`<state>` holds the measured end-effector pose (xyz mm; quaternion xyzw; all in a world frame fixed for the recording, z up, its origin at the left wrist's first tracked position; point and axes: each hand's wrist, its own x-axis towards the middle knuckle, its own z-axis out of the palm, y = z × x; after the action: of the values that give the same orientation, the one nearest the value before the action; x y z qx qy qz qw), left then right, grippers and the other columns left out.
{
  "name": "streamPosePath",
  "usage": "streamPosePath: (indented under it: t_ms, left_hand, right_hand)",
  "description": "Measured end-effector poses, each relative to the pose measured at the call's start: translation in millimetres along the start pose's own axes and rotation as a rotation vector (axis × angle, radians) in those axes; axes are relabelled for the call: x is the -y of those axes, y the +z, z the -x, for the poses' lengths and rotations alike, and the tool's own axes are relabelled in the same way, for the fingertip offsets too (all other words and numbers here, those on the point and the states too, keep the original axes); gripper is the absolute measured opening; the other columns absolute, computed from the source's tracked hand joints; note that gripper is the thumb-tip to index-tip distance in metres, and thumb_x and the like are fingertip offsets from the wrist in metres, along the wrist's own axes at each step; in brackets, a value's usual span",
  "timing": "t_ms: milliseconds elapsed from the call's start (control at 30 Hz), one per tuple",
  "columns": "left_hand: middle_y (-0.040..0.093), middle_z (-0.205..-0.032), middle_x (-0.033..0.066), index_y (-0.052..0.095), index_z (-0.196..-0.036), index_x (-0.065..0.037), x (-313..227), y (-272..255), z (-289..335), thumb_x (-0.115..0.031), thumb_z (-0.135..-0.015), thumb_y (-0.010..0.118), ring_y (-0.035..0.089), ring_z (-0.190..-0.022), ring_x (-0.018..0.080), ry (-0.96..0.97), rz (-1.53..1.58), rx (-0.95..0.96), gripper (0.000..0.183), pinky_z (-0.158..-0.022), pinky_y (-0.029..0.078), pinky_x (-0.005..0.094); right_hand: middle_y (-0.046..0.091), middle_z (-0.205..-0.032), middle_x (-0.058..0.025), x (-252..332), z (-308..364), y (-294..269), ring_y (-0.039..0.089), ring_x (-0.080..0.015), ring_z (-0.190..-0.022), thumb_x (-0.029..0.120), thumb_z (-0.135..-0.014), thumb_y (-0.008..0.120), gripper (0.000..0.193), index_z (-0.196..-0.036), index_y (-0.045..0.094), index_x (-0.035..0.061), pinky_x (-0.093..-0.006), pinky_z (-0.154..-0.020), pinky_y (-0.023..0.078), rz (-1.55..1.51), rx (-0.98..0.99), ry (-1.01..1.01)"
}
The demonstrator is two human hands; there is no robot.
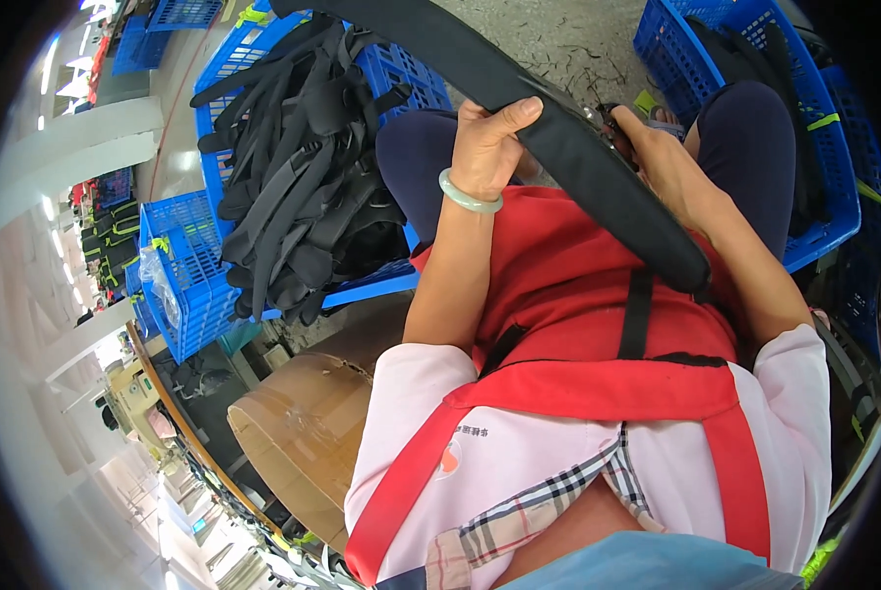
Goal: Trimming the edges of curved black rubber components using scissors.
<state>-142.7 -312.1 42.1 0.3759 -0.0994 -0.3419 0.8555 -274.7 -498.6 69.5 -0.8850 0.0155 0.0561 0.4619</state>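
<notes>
A long black padded strap [603, 182] stretches from the top edge, over my lap, down to a rounded end by my right forearm. My left hand [489, 147] is closed around its middle, the thumb lying on top. On the strap's far side, my right hand [662, 162] is curled close to its edge. A small dark, partly shiny object [612, 133] shows at the right fingers; the strap hides part of it and I cannot tell its kind.
To the left a blue crate [207, 113] is heaped with black padded straps [312, 167]. Another blue crate [834, 211] with black pieces stands at the right. A brown cardboard piece [303, 413] lies lower left. My red apron [558, 265] covers my lap.
</notes>
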Motion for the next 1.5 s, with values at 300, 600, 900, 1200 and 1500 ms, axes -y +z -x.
streamPosePath:
  t_ms: [300,600,900,1200,1500]
  left_hand:
    - [0.069,-0.094,0.0040,0.068,-0.096,-0.007,-8,1,1,0.003,-0.081,0.067,0.065,-0.089,0.0170,-0.077,0.111,0.037,0.018,-0.085,0.052,0.0340]
    - [0.068,-0.090,0.0042,0.067,-0.092,-0.004,-2,-2,-2,0.008,-0.078,0.069,0.065,-0.081,0.0149,-0.006,0.036,-0.027,0.019,-0.078,0.052,0.0297]
    - [0.068,-0.090,0.0042,0.067,-0.091,-0.005,3,0,-2,0.009,-0.079,0.068,0.064,-0.082,0.0149,0.012,0.016,-0.018,0.018,-0.078,0.052,0.0295]
    - [0.067,-0.088,0.0038,0.066,-0.092,-0.005,5,1,-2,0.008,-0.079,0.068,0.064,-0.081,0.0151,-0.034,0.085,-0.038,0.018,-0.078,0.052,0.0299]
    - [0.068,-0.088,0.0041,0.067,-0.091,-0.005,0,1,-5,0.009,-0.079,0.068,0.064,-0.081,0.0148,0.008,0.054,-0.056,0.019,-0.078,0.052,0.0292]
  right_hand:
    - [0.057,-0.074,-0.0227,-19,-2,9,0.059,-0.0406,-0.074,0.021,-0.083,0.066,0.039,-0.110,0.047,0.0001,-0.0389,-0.067,0.045,-0.115,-0.052,0.043]
    - [0.057,-0.079,-0.0199,-8,6,-9,0.057,-0.0413,-0.078,0.022,-0.080,0.069,0.048,-0.114,0.040,0.0023,-0.0438,-0.066,0.042,0.001,-0.003,0.020]
    - [0.057,-0.073,-0.0217,-5,1,0,0.058,-0.0448,-0.077,0.010,-0.079,0.065,0.035,-0.104,0.043,0.0011,-0.0447,-0.065,0.043,0.017,-0.016,0.044]
    - [0.059,-0.079,-0.0250,-22,0,9,0.059,-0.0444,-0.081,0.012,-0.080,0.067,0.036,-0.105,0.044,0.0015,-0.0425,-0.067,0.044,-0.137,-0.034,-0.038]
    - [0.052,-0.082,-0.0148,-19,9,-12,0.045,-0.0267,-0.070,0.018,-0.086,0.062,0.040,-0.115,0.038,0.0033,-0.0351,-0.064,0.039,0.001,0.095,0.032]
